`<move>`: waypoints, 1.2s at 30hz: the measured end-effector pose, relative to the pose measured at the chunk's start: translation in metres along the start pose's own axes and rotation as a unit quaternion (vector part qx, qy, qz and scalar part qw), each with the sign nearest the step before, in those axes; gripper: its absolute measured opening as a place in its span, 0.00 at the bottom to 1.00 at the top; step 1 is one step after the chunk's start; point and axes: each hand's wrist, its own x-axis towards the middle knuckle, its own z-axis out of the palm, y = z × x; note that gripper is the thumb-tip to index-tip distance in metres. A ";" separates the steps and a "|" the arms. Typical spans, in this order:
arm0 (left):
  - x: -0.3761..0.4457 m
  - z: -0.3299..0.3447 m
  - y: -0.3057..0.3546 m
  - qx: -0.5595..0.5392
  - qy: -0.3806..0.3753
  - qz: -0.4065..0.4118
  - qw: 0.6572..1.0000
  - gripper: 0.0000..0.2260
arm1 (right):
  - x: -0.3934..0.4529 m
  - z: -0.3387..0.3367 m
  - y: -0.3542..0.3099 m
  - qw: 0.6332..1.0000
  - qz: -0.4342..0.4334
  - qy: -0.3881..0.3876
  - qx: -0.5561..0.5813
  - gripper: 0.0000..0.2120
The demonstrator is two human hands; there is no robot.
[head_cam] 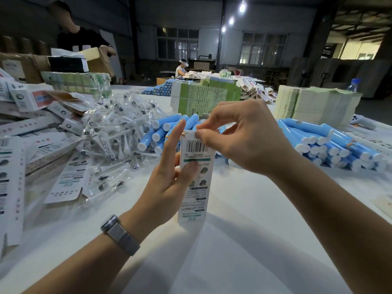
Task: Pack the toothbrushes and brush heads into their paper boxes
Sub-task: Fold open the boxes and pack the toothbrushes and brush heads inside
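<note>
the left hand (169, 177) steadies an upright white printed paper box (196, 177) on the white table (233, 240) with near-straight fingers, while the right hand (239, 141) pinches its top flap (189, 135).

Left hand (169, 166) upright with straight fingers, right hand (239, 134) above, thumb and forefinger pinched.
</note>
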 end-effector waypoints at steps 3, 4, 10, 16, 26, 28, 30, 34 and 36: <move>0.001 0.000 -0.003 -0.010 0.008 0.004 1.000 0.25 | 0.001 0.000 0.002 0.999 0.018 -0.017 0.025 0.04; 0.001 0.000 -0.003 -0.013 0.014 0.006 1.000 0.25 | 0.001 0.002 0.003 0.999 0.025 -0.025 0.039 0.04; 0.005 0.000 -0.005 -0.046 0.041 0.009 0.998 0.21 | 0.000 0.007 0.011 0.996 0.042 -0.042 0.073 0.08; 0.005 -0.001 -0.004 -0.076 0.067 0.009 0.995 0.20 | -0.006 0.018 0.004 0.999 -0.017 -0.018 -0.037 0.12; 0.005 -0.003 -0.008 -0.077 0.072 0.026 0.994 0.19 | -0.004 0.008 -0.002 0.995 0.020 -0.084 -0.058 0.18; 0.005 -0.003 -0.007 -0.076 0.074 0.019 0.994 0.18 | -0.001 0.005 0.002 0.990 0.051 -0.120 -0.046 0.20; 0.005 -0.002 -0.005 -0.068 0.083 0.011 0.994 0.17 | -0.001 0.004 0.006 0.983 0.079 -0.163 0.018 0.22; 0.004 0.002 -0.002 0.013 0.085 0.023 0.996 0.16 | -0.003 -0.002 0.019 0.936 0.137 -0.192 0.261 0.23; 0.003 0.004 -0.002 0.050 0.080 0.030 0.995 0.15 | -0.005 0.001 0.026 0.933 0.135 -0.171 0.287 0.22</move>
